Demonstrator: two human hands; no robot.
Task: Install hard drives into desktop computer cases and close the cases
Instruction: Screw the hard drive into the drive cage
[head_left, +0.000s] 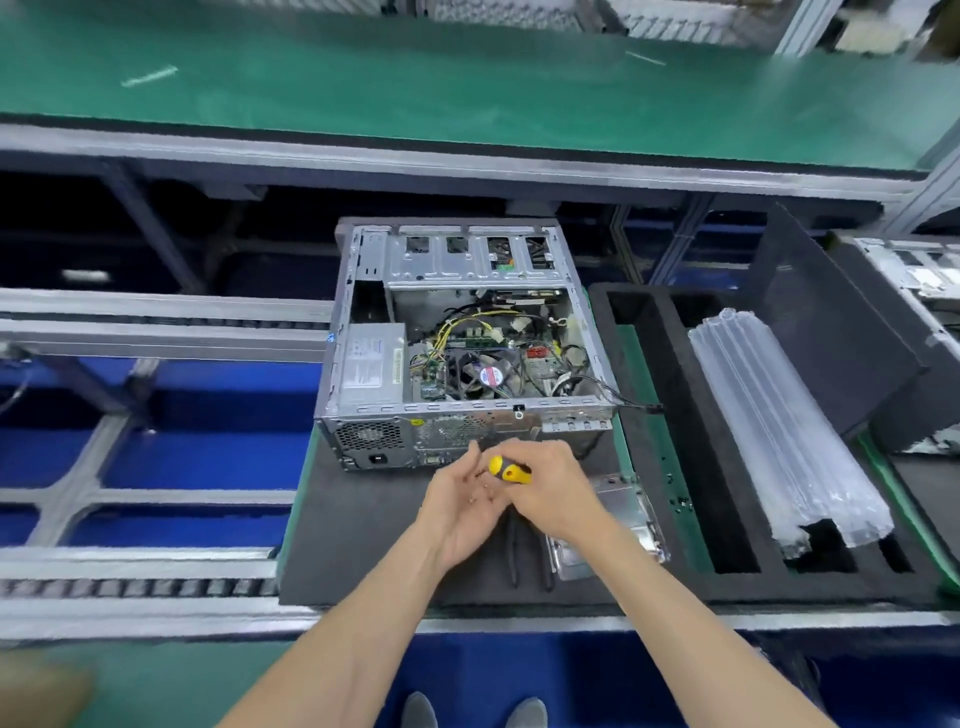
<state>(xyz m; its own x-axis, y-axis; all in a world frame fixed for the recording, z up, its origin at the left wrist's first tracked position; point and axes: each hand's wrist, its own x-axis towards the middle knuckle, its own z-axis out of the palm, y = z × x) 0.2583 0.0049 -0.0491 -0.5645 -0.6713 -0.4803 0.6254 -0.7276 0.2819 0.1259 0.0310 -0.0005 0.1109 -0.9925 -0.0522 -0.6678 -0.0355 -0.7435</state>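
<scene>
— So, the left hand (462, 499)?
— Palm up, fingers relaxed, small screws (480, 486) on it.
— The right hand (550, 493)?
— Touching it, gripping a yellow screwdriver (509, 470). The open computer case (462, 343) sits just beyond both; a metal hard drive (623, 519) lies under the right.

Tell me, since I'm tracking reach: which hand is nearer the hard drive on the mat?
Right. The right hand sits directly above the hard drive; the left hand lies farther left.
</scene>
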